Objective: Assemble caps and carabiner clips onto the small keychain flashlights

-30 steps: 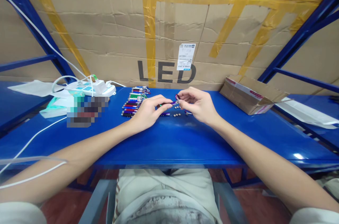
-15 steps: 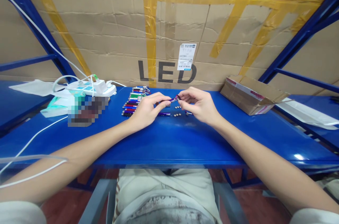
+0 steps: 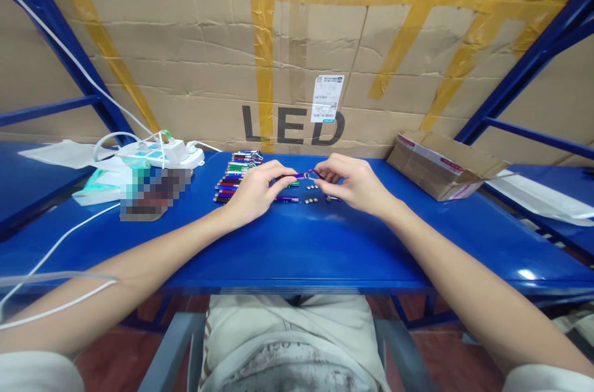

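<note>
Above the table my left hand is closed, pinching the left part of a slim purple penlight between thumb and fingertips. My right hand is also closed, gripping a purple piece at the penlight's right end. Whether the two pieces are joined or apart I cannot tell. Under the hands lie several small silver button cells. Another purple penlight part rests beneath my right hand, partly covered. Left of centre, a column of penlights in several colours lies side by side, partly hidden by my left hand.
An open cardboard box stands at the back right. To the left are a white power strip with cables, a plastic packet and a blurred-out object. A large carton walls off the back of the blue table.
My right hand has shifted slightly right, and its purple piece now lies more in line with the penlight in my left hand. The left hand stays nearly in place.
</note>
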`<state>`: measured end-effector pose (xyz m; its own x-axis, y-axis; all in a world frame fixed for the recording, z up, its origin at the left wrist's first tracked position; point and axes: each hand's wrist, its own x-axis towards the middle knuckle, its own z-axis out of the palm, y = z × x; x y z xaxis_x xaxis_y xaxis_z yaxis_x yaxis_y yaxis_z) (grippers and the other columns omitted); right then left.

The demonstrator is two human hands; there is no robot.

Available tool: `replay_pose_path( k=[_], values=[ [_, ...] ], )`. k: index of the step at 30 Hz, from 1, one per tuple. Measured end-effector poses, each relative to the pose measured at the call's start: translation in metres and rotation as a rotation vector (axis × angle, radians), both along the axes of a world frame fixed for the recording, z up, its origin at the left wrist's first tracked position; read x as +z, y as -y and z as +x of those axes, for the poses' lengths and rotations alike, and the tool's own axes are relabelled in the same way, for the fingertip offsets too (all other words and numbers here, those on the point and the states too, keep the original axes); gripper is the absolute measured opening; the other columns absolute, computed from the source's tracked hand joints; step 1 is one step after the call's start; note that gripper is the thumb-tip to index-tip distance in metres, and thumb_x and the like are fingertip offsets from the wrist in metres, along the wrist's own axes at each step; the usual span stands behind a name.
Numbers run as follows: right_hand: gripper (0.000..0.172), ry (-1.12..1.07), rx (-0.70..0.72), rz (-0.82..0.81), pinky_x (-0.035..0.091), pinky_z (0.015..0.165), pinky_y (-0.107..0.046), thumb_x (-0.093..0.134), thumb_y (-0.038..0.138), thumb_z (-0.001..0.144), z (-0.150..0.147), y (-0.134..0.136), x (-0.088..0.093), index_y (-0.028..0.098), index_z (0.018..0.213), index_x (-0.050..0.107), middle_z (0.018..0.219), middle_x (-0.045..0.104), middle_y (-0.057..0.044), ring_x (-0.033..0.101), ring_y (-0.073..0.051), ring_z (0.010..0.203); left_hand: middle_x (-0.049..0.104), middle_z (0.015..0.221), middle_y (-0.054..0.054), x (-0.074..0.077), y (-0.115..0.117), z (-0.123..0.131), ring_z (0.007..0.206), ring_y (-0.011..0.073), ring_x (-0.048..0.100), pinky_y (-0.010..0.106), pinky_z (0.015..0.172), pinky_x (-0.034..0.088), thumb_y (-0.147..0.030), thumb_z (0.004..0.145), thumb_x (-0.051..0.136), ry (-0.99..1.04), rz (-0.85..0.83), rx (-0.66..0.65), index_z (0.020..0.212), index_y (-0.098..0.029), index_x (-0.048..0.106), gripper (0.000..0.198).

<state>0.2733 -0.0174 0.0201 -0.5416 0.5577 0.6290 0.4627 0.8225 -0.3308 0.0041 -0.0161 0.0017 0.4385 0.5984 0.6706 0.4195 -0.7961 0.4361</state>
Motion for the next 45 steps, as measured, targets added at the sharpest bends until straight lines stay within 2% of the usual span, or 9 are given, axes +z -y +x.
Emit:
replay_pose_path(
  k=[2, 5, 9, 14, 23, 31, 38, 45],
  values=[
    [0.019, 0.037, 0.017, -0.057, 0.055, 0.075, -0.032, 0.067, 0.037, 0.105, 0.002, 0.000, 0.003, 0.021, 0.105, 0.076, 0.086, 0.070, -0.004, 0.070, -0.019, 0.075, 0.078, 0.106, 0.007, 0.000, -0.001, -0.002, 0.099, 0.0219, 0.073, 0.036, 0.094, 0.056, -0.032, 0.108, 0.065, -0.026, 0.029, 0.007, 0.113, -0.019, 0.081, 0.021],
    [0.023, 0.084, 0.049, -0.224, 0.055, 0.069, -0.032, 0.066, 0.041, 0.105, 0.005, 0.000, 0.007, 0.020, 0.104, 0.077, 0.086, 0.071, -0.004, 0.070, -0.018, 0.068, 0.078, 0.107, 0.008, 0.000, -0.002, -0.004, 0.101, 0.0230, 0.072, 0.037, 0.096, 0.055, -0.035, 0.109, 0.064, -0.084, 0.066, 0.002, 0.114, -0.020, 0.080, 0.023],
    [0.029, 0.048, 0.053, -0.424, 0.056, 0.065, -0.031, 0.068, 0.048, 0.103, 0.009, -0.001, 0.008, 0.020, 0.104, 0.076, 0.090, 0.073, -0.005, 0.071, -0.018, 0.066, 0.079, 0.109, 0.008, -0.001, -0.003, -0.005, 0.102, 0.0241, 0.071, 0.040, 0.096, 0.055, -0.038, 0.110, 0.062, -0.171, 0.112, -0.005, 0.116, -0.021, 0.079, 0.026],
    [0.031, -0.033, 0.049, -0.594, 0.055, 0.063, -0.030, 0.068, 0.051, 0.101, 0.011, -0.005, 0.004, 0.020, 0.101, 0.074, 0.074, 0.071, -0.001, 0.071, -0.019, 0.067, 0.078, 0.109, 0.009, 0.000, -0.002, -0.006, 0.100, 0.0241, 0.071, 0.040, 0.094, 0.055, -0.037, 0.111, 0.060, -0.221, 0.166, -0.023, 0.116, -0.019, 0.078, 0.026],
    [0.031, 0.011, 0.067, -0.631, 0.051, 0.066, -0.030, 0.076, 0.049, 0.094, 0.016, -0.007, 0.009, 0.019, 0.099, 0.076, 0.081, 0.076, -0.003, 0.068, -0.019, 0.071, 0.077, 0.114, 0.009, -0.001, -0.004, -0.008, 0.105, 0.0259, 0.070, 0.042, 0.096, 0.055, -0.036, 0.107, 0.067, -0.303, 0.118, -0.027, 0.118, -0.019, 0.077, 0.022],
    [0.028, 0.060, 0.078, -0.640, 0.052, 0.077, -0.032, 0.081, 0.046, 0.088, 0.019, -0.010, 0.007, 0.019, 0.095, 0.076, 0.088, 0.081, -0.005, 0.071, -0.021, 0.080, 0.074, 0.110, 0.009, 0.000, -0.002, -0.007, 0.102, 0.0264, 0.069, 0.041, 0.092, 0.055, -0.034, 0.105, 0.070, -0.384, 0.095, -0.014, 0.115, -0.019, 0.078, 0.020],
    [0.031, 0.125, 0.093, -0.656, 0.050, 0.071, -0.030, 0.080, 0.048, 0.089, 0.017, -0.004, 0.015, 0.018, 0.091, 0.070, 0.087, 0.075, -0.003, 0.065, -0.018, 0.076, 0.079, 0.110, 0.007, 0.000, 0.004, -0.002, 0.103, 0.0261, 0.073, 0.042, 0.095, 0.053, -0.030, 0.104, 0.070, -0.393, 0.051, -0.009, 0.116, -0.021, 0.078, 0.017],
    [0.036, 0.228, 0.107, -0.781, 0.054, 0.067, -0.030, 0.073, 0.054, 0.095, 0.017, 0.000, 0.015, 0.020, 0.097, 0.060, 0.086, 0.066, -0.001, 0.065, -0.017, 0.073, 0.080, 0.104, 0.007, 0.004, 0.009, 0.000, 0.094, 0.0239, 0.075, 0.037, 0.089, 0.056, -0.030, 0.105, 0.067, -0.350, -0.052, -0.036, 0.116, -0.022, 0.082, 0.021]
  ],
)
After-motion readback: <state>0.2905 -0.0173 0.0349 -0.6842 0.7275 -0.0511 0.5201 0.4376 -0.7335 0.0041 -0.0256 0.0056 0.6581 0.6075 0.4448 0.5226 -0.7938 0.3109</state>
